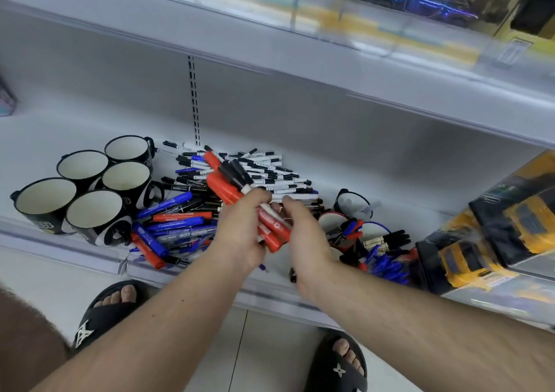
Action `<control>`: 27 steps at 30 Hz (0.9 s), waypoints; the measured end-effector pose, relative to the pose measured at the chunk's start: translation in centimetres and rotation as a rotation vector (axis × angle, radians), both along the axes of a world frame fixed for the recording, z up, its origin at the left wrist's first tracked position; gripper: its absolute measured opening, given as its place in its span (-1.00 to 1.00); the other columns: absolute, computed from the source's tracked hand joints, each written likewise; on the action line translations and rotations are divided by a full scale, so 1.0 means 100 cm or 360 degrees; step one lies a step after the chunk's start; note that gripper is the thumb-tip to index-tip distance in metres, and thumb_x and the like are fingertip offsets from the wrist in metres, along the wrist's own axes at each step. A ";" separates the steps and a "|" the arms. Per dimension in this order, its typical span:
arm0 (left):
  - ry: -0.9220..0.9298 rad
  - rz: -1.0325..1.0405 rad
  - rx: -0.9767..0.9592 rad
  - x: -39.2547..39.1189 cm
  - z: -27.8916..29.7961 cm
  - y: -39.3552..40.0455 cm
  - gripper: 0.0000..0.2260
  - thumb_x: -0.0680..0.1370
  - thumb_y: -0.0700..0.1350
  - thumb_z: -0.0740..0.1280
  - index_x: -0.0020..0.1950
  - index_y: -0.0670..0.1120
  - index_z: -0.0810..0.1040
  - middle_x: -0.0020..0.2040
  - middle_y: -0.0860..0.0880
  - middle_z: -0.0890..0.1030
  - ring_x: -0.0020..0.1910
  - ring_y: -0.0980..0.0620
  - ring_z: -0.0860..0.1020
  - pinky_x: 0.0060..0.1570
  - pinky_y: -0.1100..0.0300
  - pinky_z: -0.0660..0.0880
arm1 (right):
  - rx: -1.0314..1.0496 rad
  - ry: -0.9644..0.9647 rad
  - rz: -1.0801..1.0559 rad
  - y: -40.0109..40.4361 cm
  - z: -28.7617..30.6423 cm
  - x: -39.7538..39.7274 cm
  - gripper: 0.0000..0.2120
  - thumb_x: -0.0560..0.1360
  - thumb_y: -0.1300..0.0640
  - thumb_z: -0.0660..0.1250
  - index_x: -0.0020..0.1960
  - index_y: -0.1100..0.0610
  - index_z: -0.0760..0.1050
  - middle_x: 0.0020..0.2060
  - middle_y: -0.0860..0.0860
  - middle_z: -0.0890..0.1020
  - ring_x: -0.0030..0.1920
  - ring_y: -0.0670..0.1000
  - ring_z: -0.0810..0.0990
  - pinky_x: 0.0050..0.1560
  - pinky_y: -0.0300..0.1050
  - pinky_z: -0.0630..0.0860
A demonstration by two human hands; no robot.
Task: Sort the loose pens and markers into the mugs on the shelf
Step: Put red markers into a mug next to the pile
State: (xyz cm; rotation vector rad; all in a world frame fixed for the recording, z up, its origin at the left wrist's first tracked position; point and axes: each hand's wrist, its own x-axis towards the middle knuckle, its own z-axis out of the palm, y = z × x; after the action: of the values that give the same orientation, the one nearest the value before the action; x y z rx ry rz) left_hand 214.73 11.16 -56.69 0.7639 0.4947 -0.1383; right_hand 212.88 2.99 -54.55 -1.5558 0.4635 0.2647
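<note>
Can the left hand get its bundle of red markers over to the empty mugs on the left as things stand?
Probably yes. The left hand grips the bundle of red markers above the loose pile, and the five empty mugs stand upright with open mouths just to its left; nothing stands between. The right hand is on the other side.

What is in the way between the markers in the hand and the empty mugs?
Nothing visible. The left hand holds the red markers above the pile, and the black mugs stand open-topped to their left.
</note>
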 end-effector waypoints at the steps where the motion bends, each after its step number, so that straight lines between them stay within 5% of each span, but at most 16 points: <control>1: -0.0098 -0.0071 0.0381 0.004 -0.004 0.010 -0.85 0.47 -0.33 0.35 -0.14 -0.10 0.46 -0.38 -0.05 0.51 -0.36 -0.02 0.54 -0.31 0.13 0.52 | -0.0102 -0.0022 0.0063 -0.010 0.005 0.003 -0.76 0.55 -0.11 0.26 0.07 0.00 0.58 0.04 -0.03 0.66 0.06 -0.01 0.61 0.06 -0.03 0.48; 3: -0.0301 -0.0373 0.1187 0.005 -0.012 0.025 -0.77 0.41 -0.36 0.40 -0.11 -0.09 0.46 -0.33 -0.03 0.49 -0.34 0.02 0.51 -0.28 0.12 0.50 | -0.0400 -0.0264 0.0158 -0.034 0.025 0.016 -0.84 0.57 -0.08 0.24 0.07 -0.06 0.51 0.09 -0.06 0.59 0.11 -0.06 0.52 0.06 -0.06 0.38; 5: -0.0395 -0.0709 0.1628 -0.001 -0.020 0.027 -0.73 0.36 -0.30 0.44 -0.05 -0.04 0.48 -0.27 -0.03 0.49 -0.34 0.02 0.50 -0.26 0.12 0.50 | -0.0690 -0.0547 0.0289 -0.051 0.042 0.035 -0.81 0.59 -0.09 0.21 0.15 -0.09 0.48 0.22 -0.08 0.53 0.23 -0.05 0.46 0.17 -0.06 0.36; 9: -0.0531 -0.0970 0.2099 -0.012 -0.034 0.013 -0.70 0.31 -0.18 0.47 -0.11 0.07 0.42 -0.24 0.01 0.57 -0.24 -0.04 0.57 -0.25 0.13 0.49 | -0.1261 -0.0603 0.0991 -0.039 0.034 0.052 -0.48 0.62 -0.22 0.03 0.50 -0.02 0.26 0.49 -0.04 0.30 0.48 -0.01 0.24 0.40 -0.12 0.16; 13: -0.0582 -0.1060 0.2383 -0.009 -0.035 0.014 -0.70 0.27 -0.13 0.47 -0.21 0.06 0.36 -0.27 0.03 0.55 -0.26 -0.02 0.55 -0.35 0.18 0.37 | -0.1167 -0.0242 0.1375 -0.025 0.015 0.037 -0.39 0.62 -0.28 -0.08 0.24 0.16 0.47 0.15 0.11 0.59 0.17 0.11 0.53 0.30 0.05 0.40; 17: -0.0614 -0.0983 0.2366 -0.005 -0.030 0.016 -0.72 0.29 -0.14 0.46 -0.14 0.01 0.40 -0.23 0.00 0.55 -0.22 -0.06 0.56 -0.28 0.13 0.47 | -0.1125 -0.0532 0.0865 -0.034 0.014 0.043 -0.51 0.60 -0.26 0.00 0.28 -0.01 0.48 0.23 -0.02 0.52 0.23 -0.01 0.45 0.21 -0.08 0.35; 21: -0.0691 -0.0957 0.2337 -0.008 -0.025 0.010 -0.70 0.30 -0.19 0.45 -0.25 0.03 0.33 -0.34 0.05 0.49 -0.34 -0.01 0.51 -0.39 0.19 0.35 | -0.1182 -0.0601 0.1169 -0.026 0.010 0.035 -0.60 0.61 -0.24 0.01 0.08 -0.05 0.54 0.13 -0.02 0.54 0.18 -0.02 0.47 0.23 -0.07 0.37; 24: -0.0529 -0.0969 0.1585 -0.008 -0.026 0.013 -0.78 0.27 -0.27 0.44 -0.18 -0.17 0.45 -0.32 -0.06 0.51 -0.35 0.01 0.48 -0.27 0.17 0.43 | -0.0650 -0.0474 0.0754 -0.039 0.028 0.045 -0.59 0.65 -0.15 0.03 0.21 0.04 0.55 0.11 -0.03 0.61 0.09 -0.03 0.56 0.18 -0.06 0.44; 27: -0.0465 -0.1119 0.0802 -0.010 -0.023 0.021 -0.77 0.19 -0.37 0.35 -0.20 -0.22 0.46 -0.35 -0.13 0.50 -0.34 -0.07 0.48 -0.22 0.11 0.46 | -0.0347 -0.0462 0.0544 -0.066 0.042 0.048 -0.80 0.62 0.06 0.22 0.08 0.05 0.60 0.00 0.06 0.65 -0.18 0.02 0.56 -0.17 -0.13 0.45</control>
State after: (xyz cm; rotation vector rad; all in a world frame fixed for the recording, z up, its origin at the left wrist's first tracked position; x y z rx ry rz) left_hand 213.75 13.27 -58.95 1.4100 -0.0463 -0.5600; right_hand 217.72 -3.56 -50.34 -1.8518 -0.0051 0.2500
